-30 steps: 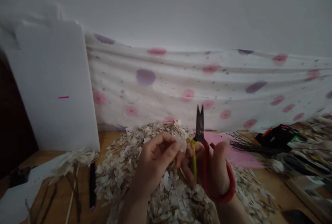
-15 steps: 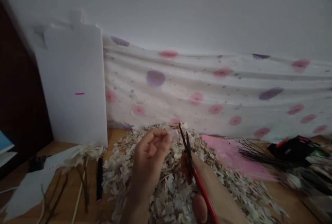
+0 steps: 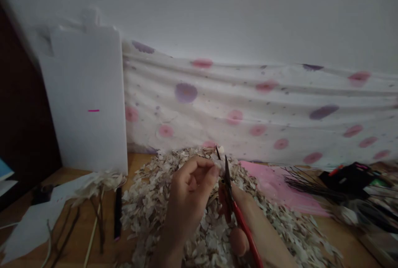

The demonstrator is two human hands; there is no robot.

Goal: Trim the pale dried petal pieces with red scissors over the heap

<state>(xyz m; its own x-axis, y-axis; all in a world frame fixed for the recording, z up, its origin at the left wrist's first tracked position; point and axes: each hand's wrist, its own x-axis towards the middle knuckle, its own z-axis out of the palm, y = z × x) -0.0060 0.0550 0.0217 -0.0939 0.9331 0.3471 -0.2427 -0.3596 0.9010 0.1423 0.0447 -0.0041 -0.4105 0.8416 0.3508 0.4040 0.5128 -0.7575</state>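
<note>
Above a large heap of pale dried petals (image 3: pixel 149 201), my left hand (image 3: pixel 194 185) pinches a small whitish petal (image 3: pixel 221 167) between thumb and forefinger. My right hand (image 3: pixel 238 218) holds red-handled scissors (image 3: pixel 242 222), their dark blades pointing up and parted. The petal lies at the opening between the blades. Part of my right hand's fingers is hidden behind the scissors.
At left are a white board (image 3: pixel 90 102), a pale flower (image 3: pixel 96 185) with thin twigs, white paper (image 3: pixel 37 226) and a black marker (image 3: pixel 117 214). Right of the heap lie a pink sheet (image 3: pixel 282 189), dark thin stems (image 3: pixel 307 185) and a black pouch (image 3: pixel 351 179). Patterned cloth (image 3: pixel 248 106) hangs behind.
My left hand has moved right, bringing the petal to the scissor blades. The blades have opened wider. The view has shifted slightly.
</note>
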